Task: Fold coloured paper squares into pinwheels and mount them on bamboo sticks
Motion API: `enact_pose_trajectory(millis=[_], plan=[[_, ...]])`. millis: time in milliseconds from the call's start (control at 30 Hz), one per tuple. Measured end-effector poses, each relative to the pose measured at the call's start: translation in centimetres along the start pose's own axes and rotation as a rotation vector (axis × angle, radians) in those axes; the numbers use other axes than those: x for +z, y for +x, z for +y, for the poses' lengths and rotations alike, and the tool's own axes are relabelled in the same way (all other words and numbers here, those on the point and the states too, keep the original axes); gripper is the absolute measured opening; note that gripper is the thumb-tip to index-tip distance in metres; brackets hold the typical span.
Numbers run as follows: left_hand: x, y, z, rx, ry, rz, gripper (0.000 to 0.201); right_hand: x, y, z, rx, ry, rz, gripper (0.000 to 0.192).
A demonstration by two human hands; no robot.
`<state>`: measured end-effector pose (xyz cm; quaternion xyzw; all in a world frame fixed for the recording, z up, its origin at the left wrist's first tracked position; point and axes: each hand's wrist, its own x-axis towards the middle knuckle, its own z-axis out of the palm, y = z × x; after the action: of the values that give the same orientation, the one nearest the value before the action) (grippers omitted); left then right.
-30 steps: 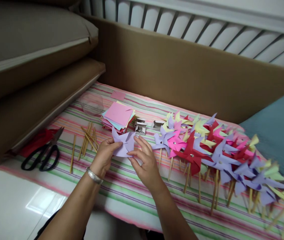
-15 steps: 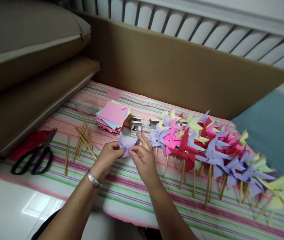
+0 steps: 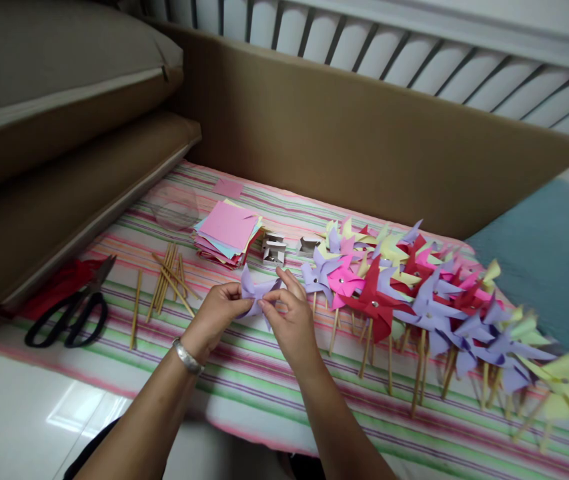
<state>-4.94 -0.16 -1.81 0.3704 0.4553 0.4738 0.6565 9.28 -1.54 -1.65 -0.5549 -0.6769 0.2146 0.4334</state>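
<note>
Above the striped cloth [image 3: 244, 393], mid-frame: lilac paper pinwheel [image 3: 255, 293] pinched between both hands. Left hand [image 3: 213, 319] grip closed on its near-left edge; right hand [image 3: 291, 320] grip closed on its centre folds. Paper stack [image 3: 227, 230] just behind. Finished pinwheels [image 3: 414, 287] to the right, scissors [image 3: 67, 313] far left.

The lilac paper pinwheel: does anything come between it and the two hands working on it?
No. The lilac paper pinwheel is pinched directly by the left hand and the right hand, with nothing visible between.
</note>
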Motion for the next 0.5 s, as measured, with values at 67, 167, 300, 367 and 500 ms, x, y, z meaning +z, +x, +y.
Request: enact_pose_trajectory(millis=[67, 167, 300, 367, 500], plan=[[-0.04, -0.01, 0.02, 0.003, 0.006, -0.016, 0.009, -0.01, 0.04, 0.01, 0.013, -0.004, 0.008, 0.005], [-0.15, 0.01, 0.0, -0.004, 0.016, -0.047, 0.012, -0.03, 0.08, 0.06, 0.019, -0.004, 0.021, 0.004], [-0.28, 0.06, -0.11, 0.003, 0.013, -0.078, 0.015, 0.06, 0.0, 0.08, 0.007, -0.008, 0.038, 0.005], [-0.31, 0.11, -0.18, 0.005, 0.016, -0.073, 0.015, 0.19, -0.08, 0.06, 0.001, -0.024, 0.042, 0.006], [-0.36, 0.27, -0.23, -0.001, 0.045, -0.024, 0.014, 0.09, 0.0, -0.07, 0.02, -0.056, 0.002, 0.002]])
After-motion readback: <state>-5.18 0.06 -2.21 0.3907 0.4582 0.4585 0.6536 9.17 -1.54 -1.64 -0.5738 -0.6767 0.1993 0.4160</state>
